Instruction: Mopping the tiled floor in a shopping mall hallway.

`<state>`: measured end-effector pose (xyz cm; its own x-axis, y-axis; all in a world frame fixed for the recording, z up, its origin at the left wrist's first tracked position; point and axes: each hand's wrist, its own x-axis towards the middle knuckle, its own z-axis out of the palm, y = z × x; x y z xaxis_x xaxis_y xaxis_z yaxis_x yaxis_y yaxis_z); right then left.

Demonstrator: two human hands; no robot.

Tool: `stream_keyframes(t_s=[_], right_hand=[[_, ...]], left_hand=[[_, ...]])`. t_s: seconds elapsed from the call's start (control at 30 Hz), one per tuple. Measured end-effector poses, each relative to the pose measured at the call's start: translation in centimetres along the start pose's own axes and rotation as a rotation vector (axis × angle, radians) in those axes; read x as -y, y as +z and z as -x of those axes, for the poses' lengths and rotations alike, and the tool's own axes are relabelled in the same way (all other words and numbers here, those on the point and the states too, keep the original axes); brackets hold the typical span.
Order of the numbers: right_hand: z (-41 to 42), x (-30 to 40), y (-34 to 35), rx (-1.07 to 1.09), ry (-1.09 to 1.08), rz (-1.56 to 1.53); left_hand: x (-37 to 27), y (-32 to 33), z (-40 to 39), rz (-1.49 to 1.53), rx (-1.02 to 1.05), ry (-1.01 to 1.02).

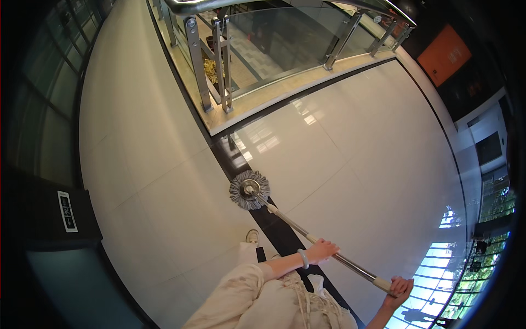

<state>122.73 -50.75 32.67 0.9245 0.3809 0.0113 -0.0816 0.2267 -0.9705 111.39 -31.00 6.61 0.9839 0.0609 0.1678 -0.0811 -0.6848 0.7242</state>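
Observation:
A round spin mop head [249,190] with grey string strands rests on a black floor strip [269,226] and overlaps the pale tiles beside it. From its hub a metal mop handle [294,224] slants down to the right, towards my body. My left hand [322,251], with a pale bangle at the wrist, is wrapped around the handle's middle. Close to the beige grip at the handle's top end, my right hand [398,288] holds on. One of my shoes [252,237] shows on the floor below the mop head.
Ahead, a glass railing [279,49] with metal posts stands on a stone kerb [263,107] and forms a corner. Glossy pale tiles [361,144] reflect light. A dark wall bearing an exit sign [67,211] is at left, and an orange panel [444,55] at upper right.

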Motion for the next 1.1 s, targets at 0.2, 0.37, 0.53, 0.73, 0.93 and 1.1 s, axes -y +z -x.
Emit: stream_keyframes(t_s=[0.2,0.37,0.53,0.73,0.93,1.1], right_hand=[[3.1,-10.7,5.1,0.388,0.2,0.05],[4.7,-18.0,10.8,0.486,0.331,0.06],[3.5,-15.4,6.0,0.495,0.351,0.015],[-1.2,-4.9,-13.0,0.377,0.212,0.1],[-3.6,9.8,-28.6,0.311,-0.039,0.338],[-5.6,11.3,-33.3,0.274,-0.098,0.178]], left_hand=[[9.0,-3.6,7.8,-0.163,-0.155,-0.378],[12.2,-6.1,12.2,-0.245,-0.011,-0.975],[9.2,-4.3,10.2,-0.231,0.057,-0.989],[-0.9,9.6,0.8,-0.171,0.094,-0.522],[-14.7,19.6,-9.6,0.047,0.044,-0.026],[-17.9,24.2,-13.1,0.022,0.032,0.01]])
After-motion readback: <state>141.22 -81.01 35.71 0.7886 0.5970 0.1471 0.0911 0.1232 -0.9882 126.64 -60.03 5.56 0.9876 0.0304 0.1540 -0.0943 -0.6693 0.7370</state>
